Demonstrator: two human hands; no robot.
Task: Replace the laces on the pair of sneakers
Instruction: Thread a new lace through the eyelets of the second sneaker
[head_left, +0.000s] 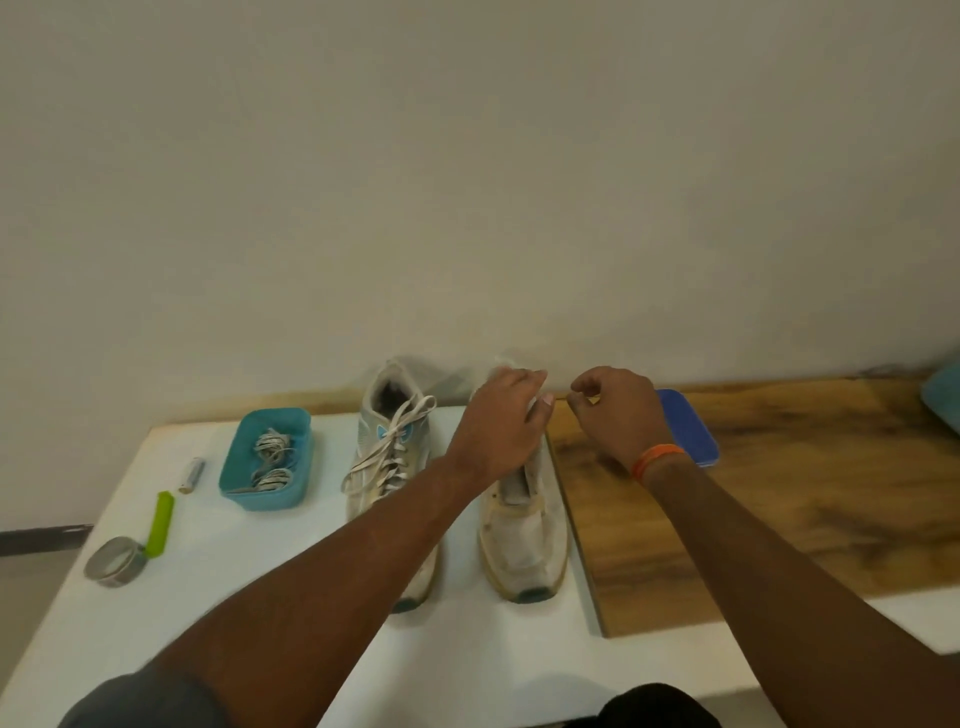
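grey tape roll (115, 561), a green tool (160, 524) and a small cylinder (191, 475) lie far to the left of both hands, with a teal tray (236, 467) of coiled laces (272, 460) nearer in. next comes the left sneaker (387, 467), laced in white, just left of the left hand. the left hand (501, 423) rests on the collar of the right sneaker (524, 540), which shows no lace over its tongue; its fingers curl there, though whether they grip the collar or a lace end i cannot tell. the right hand (621, 410), just beside the shoe, has its fingers curled in a narrow pinch, on what i cannot tell. a blue case (693, 431) sits behind it. steadying the collar while drawing any lace straight out seems wise.
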